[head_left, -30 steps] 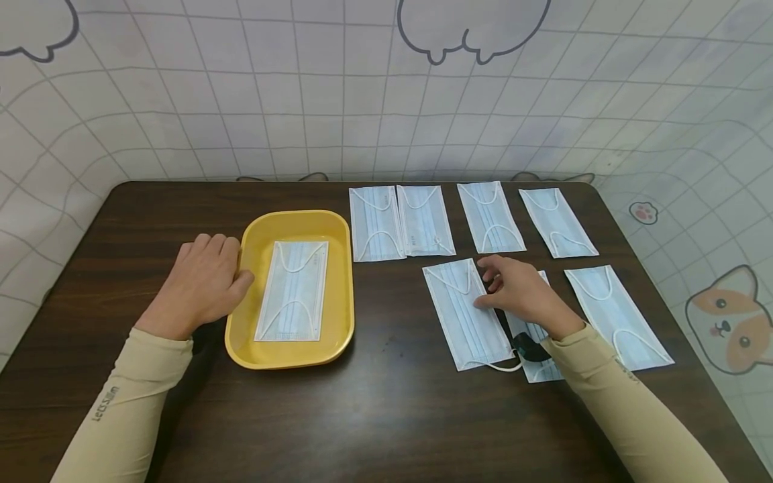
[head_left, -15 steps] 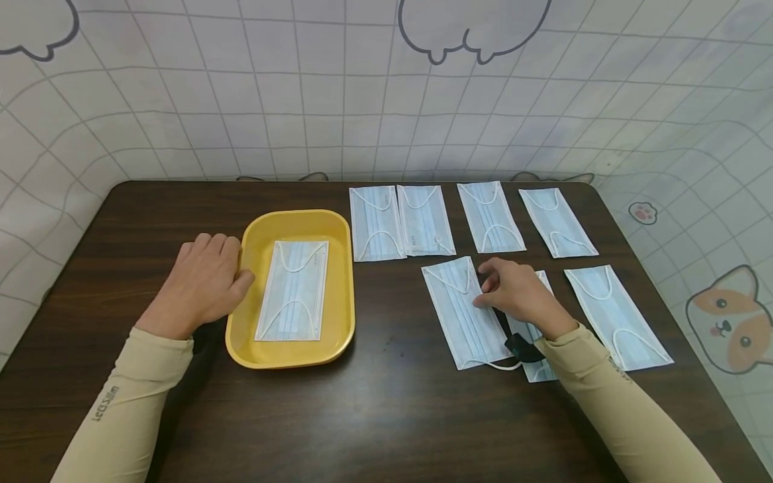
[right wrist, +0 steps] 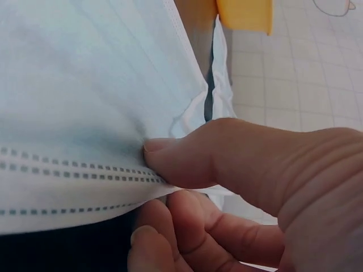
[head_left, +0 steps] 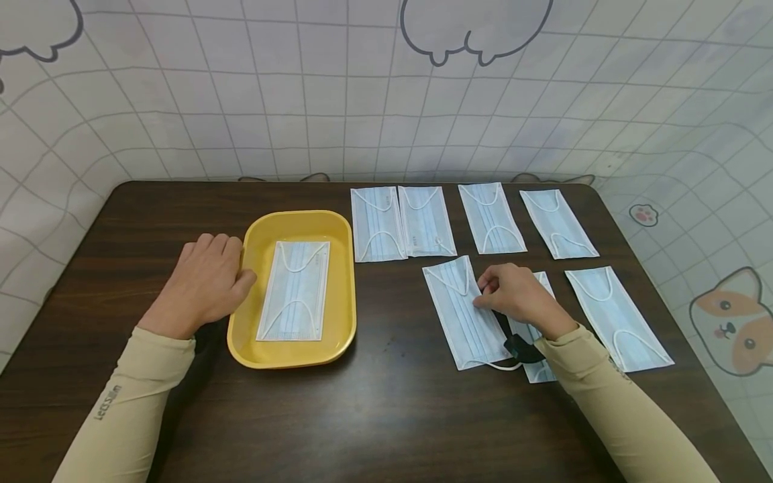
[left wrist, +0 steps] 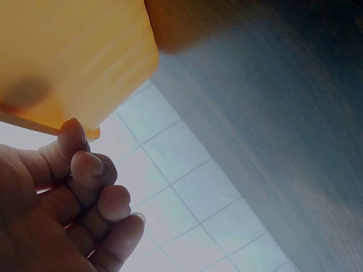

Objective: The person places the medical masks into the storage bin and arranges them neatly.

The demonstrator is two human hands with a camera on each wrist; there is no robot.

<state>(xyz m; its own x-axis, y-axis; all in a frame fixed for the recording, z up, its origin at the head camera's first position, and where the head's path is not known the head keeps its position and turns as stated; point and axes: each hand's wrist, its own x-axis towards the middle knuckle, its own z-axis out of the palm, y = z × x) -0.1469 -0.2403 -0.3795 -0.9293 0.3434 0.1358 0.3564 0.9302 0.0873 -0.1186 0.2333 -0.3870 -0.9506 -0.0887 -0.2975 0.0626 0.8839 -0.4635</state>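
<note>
My left hand (head_left: pixel 205 285) holds the left rim of a yellow tray (head_left: pixel 238 335). In the left wrist view its curled fingers (left wrist: pixel 93 170) meet the tray's edge from outside, and the thumb shows as a shadow through the wall. One pleated blue face mask (head_left: pixel 296 292) lies flat in the tray. On the right, my right hand (head_left: pixel 522 298) pinches the right long edge of another face mask (head_left: pixel 455 315), thumb on top and fingers beneath, as the right wrist view shows. That edge is slightly raised. A further mask (head_left: pixel 540 372) is partly hidden under my right hand and wrist.
Several more masks lie on the dark table (head_left: pixel 386 416): a touching pair (head_left: pixel 401 221) beside the tray, two at the back right, including one mask (head_left: pixel 492 218), and one mask (head_left: pixel 619 318) near the right edge. A patterned white wall (head_left: pixel 362 94) surrounds the table.
The right hand's fingers have closed on the mask's edge, and the mask's near side has lifted a little. The left hand and tray have stayed in place.
</note>
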